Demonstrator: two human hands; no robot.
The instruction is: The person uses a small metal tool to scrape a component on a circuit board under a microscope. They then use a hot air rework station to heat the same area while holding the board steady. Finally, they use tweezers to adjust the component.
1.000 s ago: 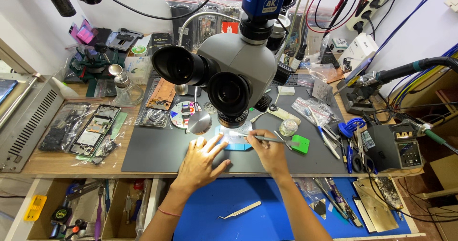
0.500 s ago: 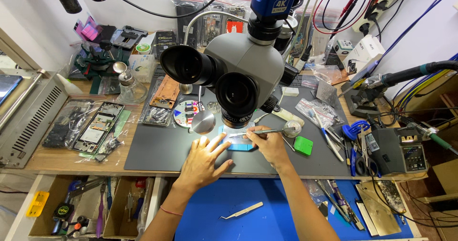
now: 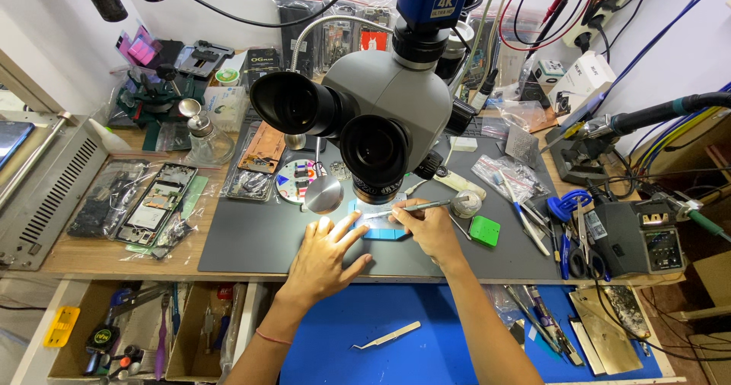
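Left hand (image 3: 324, 257) flat on the grey mat (image 3: 251, 236), fingers (image 3: 346, 229) spread wide, fingertips pressing the left edge of a small blue holder (image 3: 383, 230) under the microscope (image 3: 381, 115). Holding nothing, just steadying.

Right hand (image 3: 430, 229) just right of the holder, fingers pinched narrow round a slim metal tool (image 3: 407, 208); tool lying nearly level, tip pointing left over the holder, lit from above. Cannot tell whether the tip touches.

Holder near the middle of the mat, between both hands, right below the lens. Part on it too small and too brightly lit to tell.

About the hands: round metal dish (image 3: 323, 194) just left of the holder, disc with coloured bits (image 3: 293, 181) beyond it. Green square block (image 3: 484, 230) just right of the right hand, small round tin (image 3: 466, 202) above it. Glass bottle with pump top (image 3: 199, 137) at the back left, opened phone frame (image 3: 156, 198) in a bag on the wooden bench further left. Scissors and blue-handled tools (image 3: 567, 236) along the right edge of the mat, solder station (image 3: 647, 236) beyond them. Lower down, blue mat (image 3: 457, 354) with tweezers (image 3: 384, 337) lying loose, well apart from both hands. Open drawer with hand tools (image 3: 129, 339) at the bottom left
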